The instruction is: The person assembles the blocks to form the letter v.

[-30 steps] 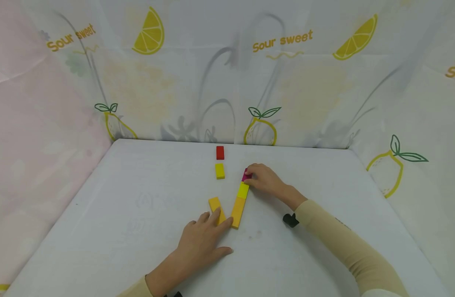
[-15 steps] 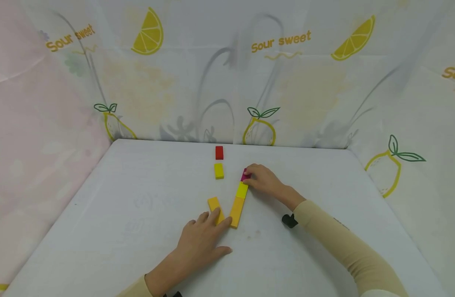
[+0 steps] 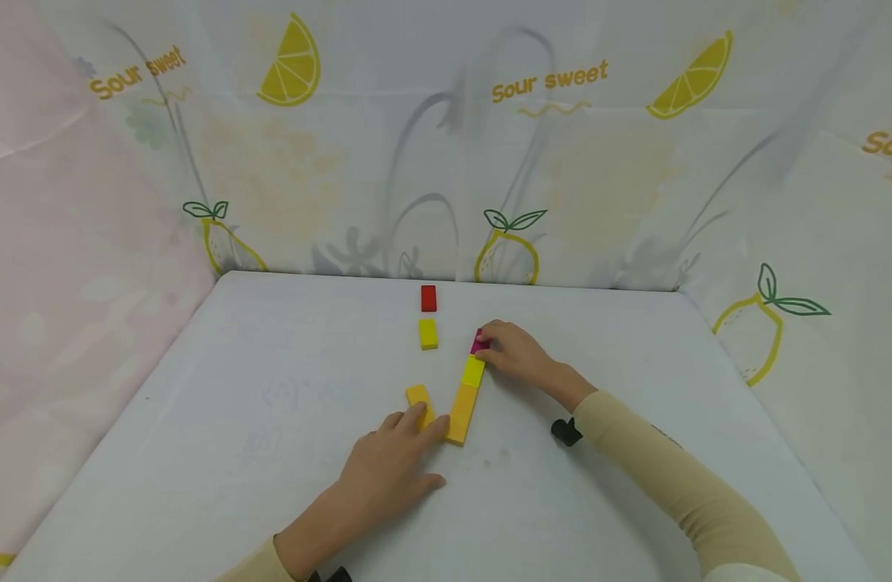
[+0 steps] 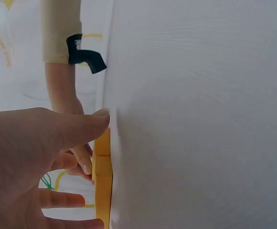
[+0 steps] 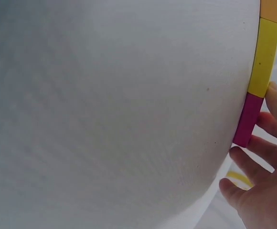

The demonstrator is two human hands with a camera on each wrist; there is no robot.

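Observation:
In the head view, a row of flat blocks slants away from me: an orange block [image 3: 462, 414], a yellow block [image 3: 473, 371] and a magenta block [image 3: 477, 342] touch end to end. At its far end my right hand [image 3: 519, 352] holds the magenta block between thumb and fingers. My left hand [image 3: 388, 461] lies palm down with fingers extended, its fingertips on a second orange block [image 3: 418, 396] and beside the first one's near end. Those two orange blocks form a V, its tip partly hidden by the left fingers. The left wrist view shows orange blocks [image 4: 103, 191] in contact near the thumb.
Beyond the V, a separate yellow block [image 3: 427, 334] and a red block [image 3: 428, 298] lie apart on the white table [image 3: 199, 453]. A printed cloth [image 3: 388, 162] rises behind the table. A black wrist camera [image 3: 565, 432] sits under the right forearm.
My left hand has slid slightly left, uncovering more of the right-hand orange block's near end. The right hand stays at the magenta block.

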